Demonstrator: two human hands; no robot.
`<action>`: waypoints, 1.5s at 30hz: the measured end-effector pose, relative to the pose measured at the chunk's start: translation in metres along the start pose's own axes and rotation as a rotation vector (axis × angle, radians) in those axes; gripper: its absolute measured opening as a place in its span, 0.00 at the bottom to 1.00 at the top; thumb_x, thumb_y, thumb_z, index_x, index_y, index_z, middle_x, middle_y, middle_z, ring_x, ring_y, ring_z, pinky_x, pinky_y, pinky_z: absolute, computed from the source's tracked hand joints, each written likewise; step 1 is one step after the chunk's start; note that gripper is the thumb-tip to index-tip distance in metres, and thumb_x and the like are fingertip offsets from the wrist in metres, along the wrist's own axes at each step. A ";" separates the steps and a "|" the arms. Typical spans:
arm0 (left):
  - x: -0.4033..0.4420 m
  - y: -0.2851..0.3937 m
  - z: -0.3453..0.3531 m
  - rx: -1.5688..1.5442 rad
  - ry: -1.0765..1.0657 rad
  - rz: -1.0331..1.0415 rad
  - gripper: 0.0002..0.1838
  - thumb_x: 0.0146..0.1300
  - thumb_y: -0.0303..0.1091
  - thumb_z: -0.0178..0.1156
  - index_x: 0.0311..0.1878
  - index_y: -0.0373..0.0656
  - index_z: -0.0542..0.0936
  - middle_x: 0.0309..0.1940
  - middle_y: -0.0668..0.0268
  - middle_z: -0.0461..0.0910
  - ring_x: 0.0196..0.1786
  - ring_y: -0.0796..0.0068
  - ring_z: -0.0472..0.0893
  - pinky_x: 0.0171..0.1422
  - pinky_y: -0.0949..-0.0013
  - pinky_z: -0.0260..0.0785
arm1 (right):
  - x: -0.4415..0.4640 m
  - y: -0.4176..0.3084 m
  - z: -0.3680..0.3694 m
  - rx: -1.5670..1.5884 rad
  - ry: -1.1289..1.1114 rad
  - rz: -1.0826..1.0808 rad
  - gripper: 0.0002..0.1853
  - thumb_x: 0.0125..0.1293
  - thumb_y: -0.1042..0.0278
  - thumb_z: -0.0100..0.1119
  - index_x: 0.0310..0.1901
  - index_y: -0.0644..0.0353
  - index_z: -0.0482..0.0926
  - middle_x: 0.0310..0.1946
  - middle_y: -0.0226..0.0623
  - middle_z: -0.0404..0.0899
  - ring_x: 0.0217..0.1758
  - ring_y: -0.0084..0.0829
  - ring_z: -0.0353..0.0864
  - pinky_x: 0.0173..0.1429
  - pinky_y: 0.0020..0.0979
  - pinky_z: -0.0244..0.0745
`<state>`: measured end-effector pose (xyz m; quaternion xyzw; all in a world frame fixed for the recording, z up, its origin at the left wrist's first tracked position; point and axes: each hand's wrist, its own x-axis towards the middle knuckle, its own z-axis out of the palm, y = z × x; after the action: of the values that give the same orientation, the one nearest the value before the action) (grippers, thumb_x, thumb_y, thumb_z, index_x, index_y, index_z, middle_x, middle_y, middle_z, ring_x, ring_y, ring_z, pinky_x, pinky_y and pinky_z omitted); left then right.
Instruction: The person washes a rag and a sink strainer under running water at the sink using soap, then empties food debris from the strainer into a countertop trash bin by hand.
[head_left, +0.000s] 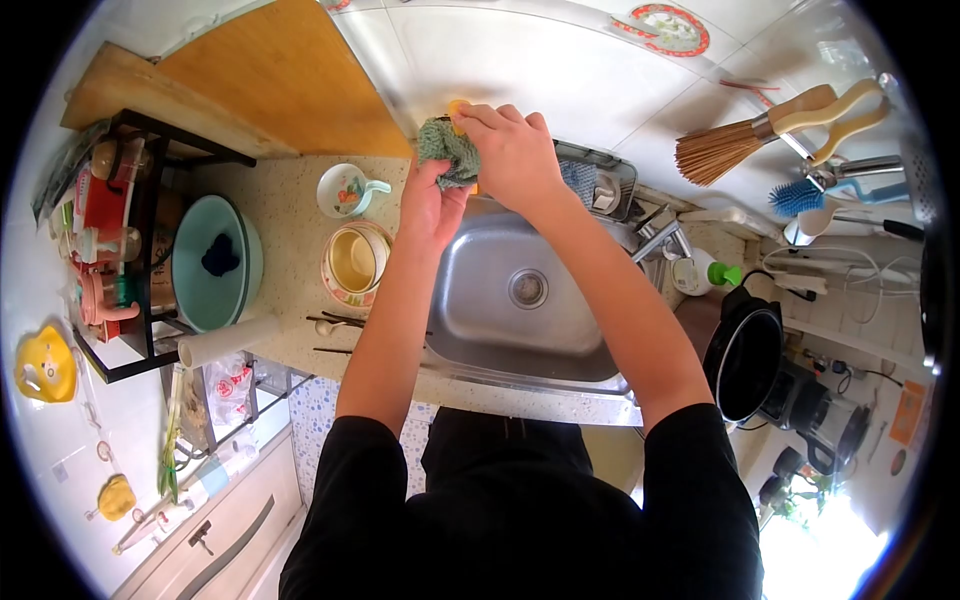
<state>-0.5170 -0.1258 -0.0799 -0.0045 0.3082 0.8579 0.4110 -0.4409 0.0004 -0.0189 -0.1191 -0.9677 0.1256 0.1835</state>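
Observation:
A crumpled grey-green cloth (448, 152) is up in my hands, above the back left corner of the sink (470, 290). My left hand (432, 205) grips it from below, with the thumb pressed on it. Curled fingers of my right hand (515, 150) close on a small yellow object (457, 110) at the cloth's top edge. Cloth and fingers cover most of that object, so I cannot make out its kind. On the counter left of my left forearm stand a cup with a pale green handle (340, 190) and stacked bowls (355, 258).
A wire basket (618, 185) sits behind the sink, near the faucet (660, 240). The soap bottle (695, 273) and black pot (745, 355) are at right. Brushes (740, 135) hang on the wall. At left are a green basin (215, 265), chopsticks (340, 320) and a black rack (150, 250).

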 end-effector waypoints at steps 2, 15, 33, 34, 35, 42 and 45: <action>0.000 0.000 0.002 -0.013 0.000 0.013 0.28 0.64 0.20 0.49 0.69 0.46 0.68 0.59 0.63 0.77 0.60 0.67 0.79 0.64 0.60 0.75 | 0.000 -0.001 -0.001 -0.001 0.001 0.003 0.29 0.50 0.77 0.66 0.59 0.50 0.82 0.62 0.17 0.80 0.55 0.28 0.80 0.52 0.36 0.71; -0.007 0.001 0.001 -0.015 -0.010 -0.030 0.33 0.62 0.17 0.48 0.72 0.47 0.65 0.61 0.61 0.75 0.62 0.63 0.78 0.66 0.57 0.75 | 0.002 -0.004 -0.001 -0.043 -0.030 0.023 0.28 0.53 0.76 0.64 0.59 0.49 0.82 0.63 0.17 0.80 0.54 0.28 0.80 0.53 0.36 0.72; -0.127 -0.073 -0.016 0.147 0.204 -0.194 0.27 0.59 0.22 0.53 0.66 0.37 0.72 0.59 0.62 0.77 0.60 0.67 0.77 0.68 0.65 0.68 | -0.200 -0.035 0.043 1.386 0.026 1.069 0.20 0.79 0.55 0.55 0.53 0.67 0.82 0.42 0.30 0.83 0.46 0.20 0.75 0.54 0.27 0.72; -0.134 -0.081 -0.016 0.188 0.247 -0.205 0.26 0.61 0.24 0.54 0.65 0.37 0.72 0.59 0.63 0.78 0.60 0.67 0.77 0.68 0.66 0.67 | -0.210 -0.040 0.046 1.411 0.075 1.119 0.19 0.79 0.55 0.55 0.51 0.67 0.82 0.41 0.29 0.82 0.45 0.19 0.75 0.53 0.27 0.71; -0.139 -0.090 -0.016 0.230 0.289 -0.215 0.25 0.63 0.25 0.56 0.65 0.36 0.72 0.58 0.63 0.78 0.60 0.68 0.77 0.68 0.67 0.65 | -0.220 -0.041 0.051 1.416 0.094 1.165 0.19 0.79 0.55 0.56 0.50 0.66 0.82 0.40 0.29 0.82 0.44 0.19 0.74 0.52 0.26 0.71; -0.162 -0.128 -0.025 1.335 0.184 0.199 0.16 0.71 0.43 0.62 0.38 0.38 0.77 0.27 0.60 0.78 0.29 0.66 0.76 0.36 0.63 0.67 | -0.241 -0.039 0.057 1.502 0.356 1.397 0.19 0.78 0.50 0.56 0.38 0.60 0.79 0.30 0.25 0.76 0.35 0.17 0.70 0.38 0.26 0.68; -0.177 -0.142 0.009 1.429 -0.151 0.504 0.20 0.69 0.39 0.65 0.25 0.38 0.72 0.20 0.52 0.70 0.19 0.54 0.68 0.25 0.58 0.61 | -0.245 -0.031 0.038 1.677 0.260 1.441 0.22 0.79 0.47 0.54 0.34 0.58 0.76 0.29 0.24 0.73 0.35 0.17 0.70 0.38 0.27 0.68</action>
<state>-0.2966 -0.1785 -0.1009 0.3921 0.7515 0.5155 0.1254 -0.2400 -0.1043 -0.1235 -0.5038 -0.2542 0.8033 0.1902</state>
